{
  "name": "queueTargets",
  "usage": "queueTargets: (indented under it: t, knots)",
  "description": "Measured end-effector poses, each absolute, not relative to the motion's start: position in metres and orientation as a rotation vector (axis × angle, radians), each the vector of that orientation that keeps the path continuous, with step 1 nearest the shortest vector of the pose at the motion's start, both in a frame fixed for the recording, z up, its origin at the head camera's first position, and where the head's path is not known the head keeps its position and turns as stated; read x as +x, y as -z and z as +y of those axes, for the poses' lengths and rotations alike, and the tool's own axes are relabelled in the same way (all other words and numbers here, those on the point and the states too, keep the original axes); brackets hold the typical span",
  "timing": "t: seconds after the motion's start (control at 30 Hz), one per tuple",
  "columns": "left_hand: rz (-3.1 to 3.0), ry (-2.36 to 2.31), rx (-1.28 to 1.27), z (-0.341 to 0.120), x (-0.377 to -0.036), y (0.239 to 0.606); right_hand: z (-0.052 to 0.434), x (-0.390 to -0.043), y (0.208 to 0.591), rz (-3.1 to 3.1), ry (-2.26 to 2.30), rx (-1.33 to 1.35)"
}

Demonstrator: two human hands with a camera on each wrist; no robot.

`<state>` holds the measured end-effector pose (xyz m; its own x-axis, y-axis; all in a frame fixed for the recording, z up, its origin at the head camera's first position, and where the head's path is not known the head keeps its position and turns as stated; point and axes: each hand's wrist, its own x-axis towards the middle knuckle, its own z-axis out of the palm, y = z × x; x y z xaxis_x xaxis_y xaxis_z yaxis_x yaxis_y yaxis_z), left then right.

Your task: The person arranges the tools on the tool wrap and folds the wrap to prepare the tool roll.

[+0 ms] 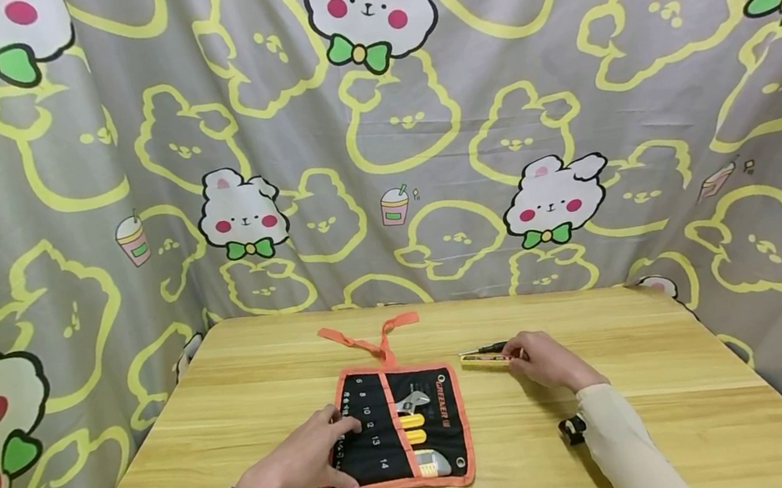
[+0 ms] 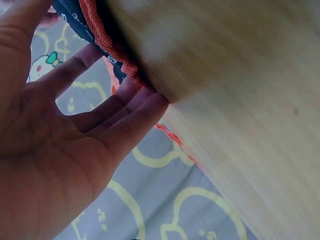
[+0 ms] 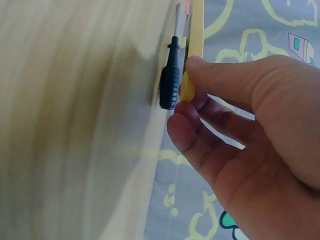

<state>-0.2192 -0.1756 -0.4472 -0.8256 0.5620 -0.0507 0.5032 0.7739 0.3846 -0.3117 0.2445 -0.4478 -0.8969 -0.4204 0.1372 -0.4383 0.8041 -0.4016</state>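
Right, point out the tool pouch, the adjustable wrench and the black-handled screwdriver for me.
Tool pouch (image 1: 384,418), head view: black fabric of the numbered pocket panel.
Adjustable wrench (image 1: 415,401), head view: its metal head.
Black-handled screwdriver (image 3: 170,82), right wrist view: the handle.

Wide open lay the black pouch (image 1: 439,422), flat on the table (image 1: 544,457), orange-edged, its orange ties (image 1: 385,348) trailing from the far edge; a wrench (image 1: 416,401) and two yellow handles (image 1: 413,422) poked from its pockets! Just right of it, the slim yellow tool (image 1: 480,360), one end pinched by the right hand (image 1: 547,360)!
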Motion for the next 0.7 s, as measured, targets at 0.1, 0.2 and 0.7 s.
queueTargets:
  t: [0.1,0.2,0.7]
  knots:
    - [2.802,-0.538,0.849,-0.175,-0.219,0.447,0.242,-0.311,0.445,-2.901,-0.636,0.750]
    - [2.801,-0.539,0.850,-0.175,-0.219,0.446,0.238,-0.310,0.441,-2.879,-0.624,0.775]
    - [2.798,-0.545,0.850,-0.176,-0.220,0.447,0.215,-0.307,0.435,-2.819,-0.567,0.852]
